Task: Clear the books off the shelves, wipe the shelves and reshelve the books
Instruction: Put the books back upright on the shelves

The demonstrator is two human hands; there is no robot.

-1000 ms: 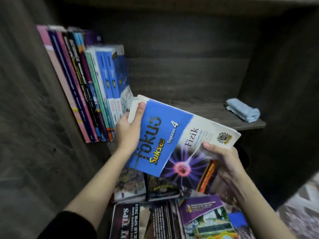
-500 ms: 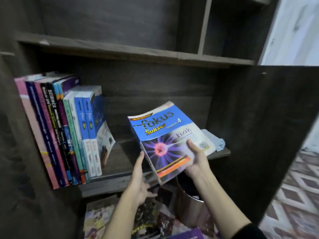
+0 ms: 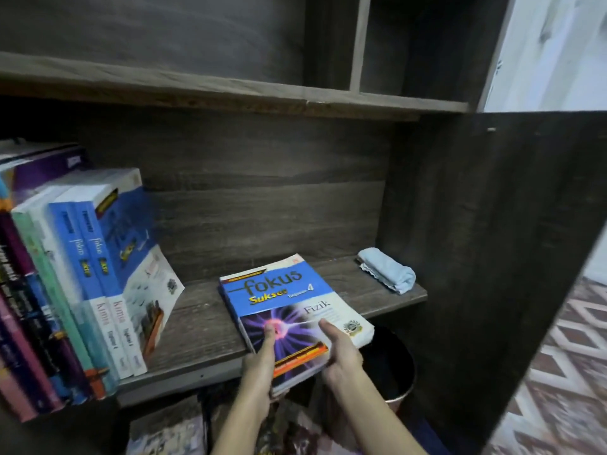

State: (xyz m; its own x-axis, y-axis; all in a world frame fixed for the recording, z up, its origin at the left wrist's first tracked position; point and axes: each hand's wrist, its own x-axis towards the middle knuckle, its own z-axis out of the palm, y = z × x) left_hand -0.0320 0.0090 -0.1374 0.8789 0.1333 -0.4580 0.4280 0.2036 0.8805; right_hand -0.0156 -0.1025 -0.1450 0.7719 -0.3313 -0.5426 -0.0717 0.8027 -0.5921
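Observation:
A blue "Fokus Sukses Fizik" book lies cover-up, its far end over the dark wooden shelf and its near end past the front edge. My left hand grips the near left edge, thumb on the cover. My right hand holds the near right edge, thumb on top. A row of upright books leans at the shelf's left end. A folded light-blue cloth sits at the shelf's far right.
Loose books and magazines lie below the shelf on the floor. A dark round bin stands under the shelf's right end. The upper shelf board spans above. A dark side panel closes the right.
The book has come down from a raised, tilted position to lie almost flat on the shelf. My left hand moved from beneath the book to grip its near left edge.

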